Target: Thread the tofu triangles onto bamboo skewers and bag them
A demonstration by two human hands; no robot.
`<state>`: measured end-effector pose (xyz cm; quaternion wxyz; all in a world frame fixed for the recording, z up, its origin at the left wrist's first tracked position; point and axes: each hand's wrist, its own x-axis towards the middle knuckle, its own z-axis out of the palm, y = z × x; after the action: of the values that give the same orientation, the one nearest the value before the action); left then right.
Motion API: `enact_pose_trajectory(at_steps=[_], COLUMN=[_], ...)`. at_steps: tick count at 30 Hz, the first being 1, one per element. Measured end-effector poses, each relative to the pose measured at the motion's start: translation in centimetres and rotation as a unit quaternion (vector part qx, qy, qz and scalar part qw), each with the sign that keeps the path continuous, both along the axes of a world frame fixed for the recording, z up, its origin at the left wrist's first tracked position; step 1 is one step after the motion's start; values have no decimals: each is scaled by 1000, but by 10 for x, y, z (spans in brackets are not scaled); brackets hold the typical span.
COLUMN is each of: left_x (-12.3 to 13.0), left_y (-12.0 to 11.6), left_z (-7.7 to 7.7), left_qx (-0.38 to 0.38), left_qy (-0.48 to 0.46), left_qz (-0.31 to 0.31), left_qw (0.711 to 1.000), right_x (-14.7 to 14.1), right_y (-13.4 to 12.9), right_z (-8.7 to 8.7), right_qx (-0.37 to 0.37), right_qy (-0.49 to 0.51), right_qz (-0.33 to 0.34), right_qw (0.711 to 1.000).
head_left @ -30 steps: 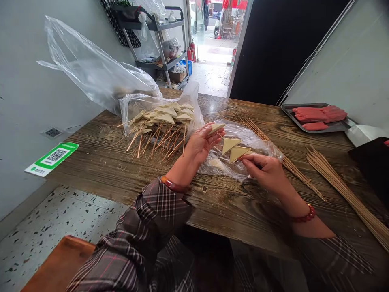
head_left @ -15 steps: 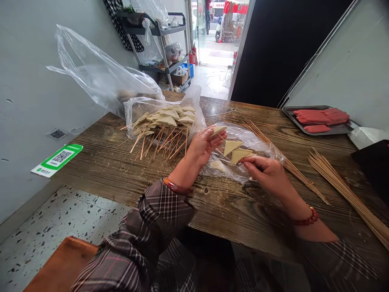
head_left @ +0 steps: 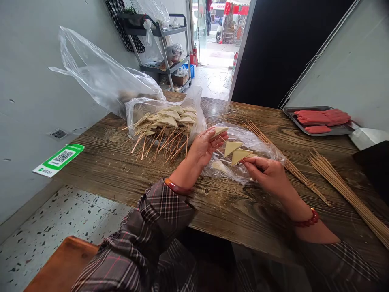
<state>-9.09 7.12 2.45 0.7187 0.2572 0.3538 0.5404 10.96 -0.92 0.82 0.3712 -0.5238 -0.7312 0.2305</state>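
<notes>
Head: two triangles (head_left: 232, 148) between both grips (head_left: 203, 149) (head_left: 268, 172).

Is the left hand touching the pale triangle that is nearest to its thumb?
Touching. The head view shows the left hand holding the pale triangle, with its thumb lying over one end.

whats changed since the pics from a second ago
Only the view shifted: the scene sits slightly lower in the picture. Nothing was visibly taken up or let go. The left hand still holds a pale triangle, the right hand still holds two more triangles, and the skewered pile looks unmoved.
</notes>
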Motion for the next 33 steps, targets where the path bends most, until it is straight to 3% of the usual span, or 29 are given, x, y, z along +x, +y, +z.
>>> enact_pose_trajectory(at_steps=[23, 33], left_x=[14, 13], left_y=[-11, -14], left_z=[0, 2], left_qx=[56, 82], left_qy=[23, 57], left_qz=[62, 16], left_qw=[996, 995], right_x=[-7, -7], right_y=[-1, 2], right_z=[-14, -16], right_qx=[31, 26], right_qy=[-15, 14], right_qz=[-33, -36], right_qw=[999, 999])
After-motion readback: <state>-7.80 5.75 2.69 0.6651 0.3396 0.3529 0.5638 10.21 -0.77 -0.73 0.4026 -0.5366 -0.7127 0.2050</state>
